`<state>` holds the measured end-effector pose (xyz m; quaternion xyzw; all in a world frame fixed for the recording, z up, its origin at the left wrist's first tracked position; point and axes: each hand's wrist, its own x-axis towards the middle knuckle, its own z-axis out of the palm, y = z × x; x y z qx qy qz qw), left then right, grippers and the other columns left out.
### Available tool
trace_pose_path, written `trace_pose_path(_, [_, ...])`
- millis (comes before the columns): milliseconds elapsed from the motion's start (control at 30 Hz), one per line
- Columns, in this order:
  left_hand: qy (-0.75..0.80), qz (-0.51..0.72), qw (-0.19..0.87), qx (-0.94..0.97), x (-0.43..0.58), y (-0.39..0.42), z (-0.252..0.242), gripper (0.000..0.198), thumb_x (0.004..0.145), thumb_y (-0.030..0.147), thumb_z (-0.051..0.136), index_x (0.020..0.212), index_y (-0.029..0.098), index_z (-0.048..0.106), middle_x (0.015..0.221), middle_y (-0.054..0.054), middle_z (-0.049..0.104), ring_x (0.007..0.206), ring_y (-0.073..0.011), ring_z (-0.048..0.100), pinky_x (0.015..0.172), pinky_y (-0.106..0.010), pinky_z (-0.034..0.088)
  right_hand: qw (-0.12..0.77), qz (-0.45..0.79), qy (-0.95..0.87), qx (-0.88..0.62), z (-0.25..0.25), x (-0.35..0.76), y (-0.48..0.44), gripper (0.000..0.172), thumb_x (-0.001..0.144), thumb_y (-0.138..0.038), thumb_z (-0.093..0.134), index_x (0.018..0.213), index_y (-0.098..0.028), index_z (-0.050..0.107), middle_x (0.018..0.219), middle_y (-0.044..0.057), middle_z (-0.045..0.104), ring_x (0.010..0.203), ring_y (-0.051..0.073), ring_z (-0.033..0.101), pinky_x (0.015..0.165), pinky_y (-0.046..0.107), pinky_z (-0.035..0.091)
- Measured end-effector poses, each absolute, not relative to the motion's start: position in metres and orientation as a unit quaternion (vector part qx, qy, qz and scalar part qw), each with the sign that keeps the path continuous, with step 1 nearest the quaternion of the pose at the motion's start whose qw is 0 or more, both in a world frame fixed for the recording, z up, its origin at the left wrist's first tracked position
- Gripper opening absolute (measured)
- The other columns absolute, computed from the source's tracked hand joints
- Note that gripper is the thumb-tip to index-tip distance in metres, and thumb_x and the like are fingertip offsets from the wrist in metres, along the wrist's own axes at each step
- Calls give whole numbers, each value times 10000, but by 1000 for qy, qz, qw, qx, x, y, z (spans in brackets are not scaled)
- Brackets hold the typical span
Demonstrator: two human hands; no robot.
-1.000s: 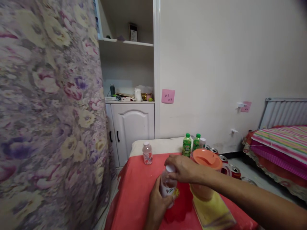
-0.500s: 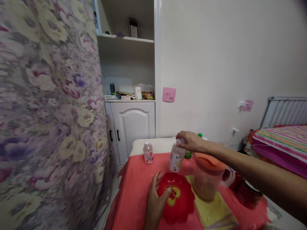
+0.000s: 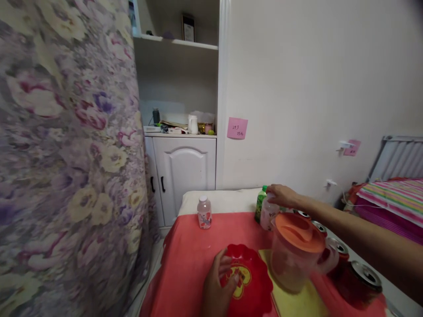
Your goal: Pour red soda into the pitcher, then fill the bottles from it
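My right hand (image 3: 282, 197) reaches to the far side of the table and grips the top of a small clear bottle (image 3: 267, 214) with a white cap. That bottle stands next to a green bottle (image 3: 260, 207). My left hand (image 3: 220, 281) rests on the near-left rim of a red scalloped plate (image 3: 249, 281), fingers curled over its edge. An orange-lidded pitcher (image 3: 295, 251) stands right of the plate on a yellow board (image 3: 299, 304). Another small pink-labelled bottle (image 3: 204, 213) stands alone at the far left of the red tablecloth (image 3: 188, 264).
Several red drink cans (image 3: 358, 277) line the table's right side. A floral curtain (image 3: 66, 154) hangs close on the left. A white cabinet (image 3: 183, 171) with cluttered shelves stands behind, and a bed with striped bedding (image 3: 393, 198) is at the right.
My right hand lifted the small bottle out of my left hand and carried it far right to beside the green bottle. My left hand dropped onto the red plate's rim.
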<state>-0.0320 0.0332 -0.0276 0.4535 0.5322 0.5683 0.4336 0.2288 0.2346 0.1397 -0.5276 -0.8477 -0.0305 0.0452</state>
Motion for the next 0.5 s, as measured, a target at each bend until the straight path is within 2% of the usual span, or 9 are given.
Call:
trace_pose_path(233, [516,539,458,484,-43,44,-54,604,711,254,703,1281,133,541,1123,-144,685,962,-240,693,905,-341,559,3,-17,-836,-548,114,240,255,295,932,-379,621,1138,-168,633,1124,66,667,986,211,648,868,424,538])
trace_pose_path(500, [526,541,448,480,-38,44,-56,576,701,281,707,1244,129,588,1060,-135,710,905,-230,703,858,-308,567,-13,-4,-828,-561,100,242,261,264,957,-363,594,1137,-177,640,1133,62,670,957,199,662,839,394,567])
